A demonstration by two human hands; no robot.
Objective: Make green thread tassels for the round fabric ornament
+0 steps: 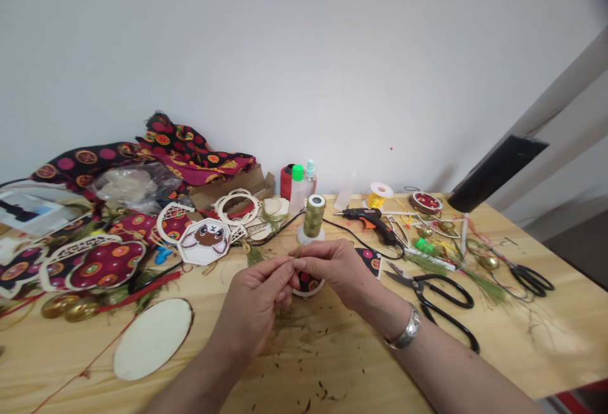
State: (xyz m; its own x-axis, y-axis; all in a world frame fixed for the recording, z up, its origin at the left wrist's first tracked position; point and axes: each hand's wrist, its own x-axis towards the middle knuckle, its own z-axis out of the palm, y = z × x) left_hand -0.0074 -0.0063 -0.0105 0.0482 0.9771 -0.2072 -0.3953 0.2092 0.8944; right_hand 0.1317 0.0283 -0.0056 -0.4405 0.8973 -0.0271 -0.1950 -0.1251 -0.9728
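The left grip (262, 290) and right grip (341, 269) partly hide a rounded patterned piece (308, 284).

Pale wall (294, 53); light wooden table (560, 351) below.

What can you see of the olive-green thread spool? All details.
The thread spool is wound with olive-green thread that has a slight sheen. Its light, round top has a dark centre hole, and a wider whitish base, plastic by its look, flares out below. It stands upright on the wooden table, just beyond the hands, with the green-capped bottle behind it. The right hand overlaps its base in view; whether they touch, I can't tell.
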